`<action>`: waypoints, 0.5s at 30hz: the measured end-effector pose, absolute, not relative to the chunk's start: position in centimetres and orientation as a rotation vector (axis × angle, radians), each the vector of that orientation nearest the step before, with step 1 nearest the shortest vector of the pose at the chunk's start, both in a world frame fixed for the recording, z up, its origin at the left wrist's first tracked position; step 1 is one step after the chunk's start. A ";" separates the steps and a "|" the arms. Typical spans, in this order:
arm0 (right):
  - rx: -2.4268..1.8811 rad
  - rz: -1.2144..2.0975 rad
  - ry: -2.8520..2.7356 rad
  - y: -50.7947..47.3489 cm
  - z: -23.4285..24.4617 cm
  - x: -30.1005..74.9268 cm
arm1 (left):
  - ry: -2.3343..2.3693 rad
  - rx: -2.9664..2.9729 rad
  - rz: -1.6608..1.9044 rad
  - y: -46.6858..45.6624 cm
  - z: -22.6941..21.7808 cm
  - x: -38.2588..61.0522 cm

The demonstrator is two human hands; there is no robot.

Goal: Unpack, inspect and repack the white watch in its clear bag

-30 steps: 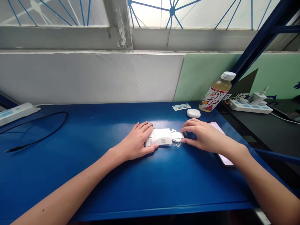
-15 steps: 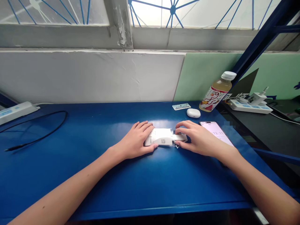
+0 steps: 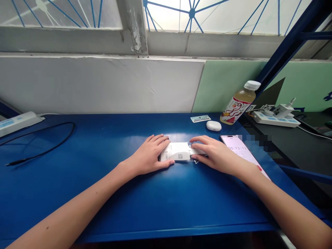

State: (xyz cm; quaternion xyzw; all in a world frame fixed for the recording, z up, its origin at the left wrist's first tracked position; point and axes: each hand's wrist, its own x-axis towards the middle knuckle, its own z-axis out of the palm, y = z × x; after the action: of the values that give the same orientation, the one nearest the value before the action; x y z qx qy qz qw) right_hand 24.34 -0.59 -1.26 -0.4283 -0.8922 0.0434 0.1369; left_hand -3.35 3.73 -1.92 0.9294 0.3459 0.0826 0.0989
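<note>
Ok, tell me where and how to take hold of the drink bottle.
I'd grip the drink bottle around its labelled middle, coming from its left: that part looks broad and rounded, it narrows toward the white cap, and the blue post rises close on its right.

The right hand [image 3: 220, 155] has slid left toward the white packet [image 3: 177, 151], uncovering more of the phone [image 3: 242, 149].

We've got a bottle [image 3: 236, 106] at the back right of the blue desk [image 3: 124, 211], white case [image 3: 214, 126] beside it, card [image 3: 200, 119] just left of that. Lit phone [image 3: 240, 147] lies nearer us. Far left, we see a power strip [image 3: 19, 123], black cable [image 3: 17, 162]; far right, a second strip [image 3: 275, 119] with charger [image 3: 282, 110].
</note>
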 end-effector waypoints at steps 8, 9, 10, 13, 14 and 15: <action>-1.410 0.016 -2.452 0.2 0.6 27.1 | 1.010 2.750 0.213 3.9 -1.7 -3.6; -1.444 0.007 -2.420 0.3 0.8 27.5 | 1.017 2.745 0.204 3.9 -1.7 -3.6; -1.476 -0.009 -2.381 0.3 1.0 27.8 | 1.024 2.740 0.199 3.9 -1.7 -3.7; -1.569 -0.142 -2.232 0.4 1.5 28.5 | 1.030 2.731 0.218 3.9 -1.8 -3.7; -1.595 -0.194 -2.189 0.5 1.6 28.7 | 1.026 2.730 0.228 3.8 -1.8 -3.7; -1.616 -0.234 -2.154 0.5 1.7 28.9 | 1.023 2.730 0.238 3.8 -1.9 -3.7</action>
State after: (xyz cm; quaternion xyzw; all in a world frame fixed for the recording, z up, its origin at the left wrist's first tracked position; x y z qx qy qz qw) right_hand 28.87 0.51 1.65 -0.5836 -0.7778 -0.0846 0.2173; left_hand -3.72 3.81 -1.87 0.9279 0.3477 0.0808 0.1081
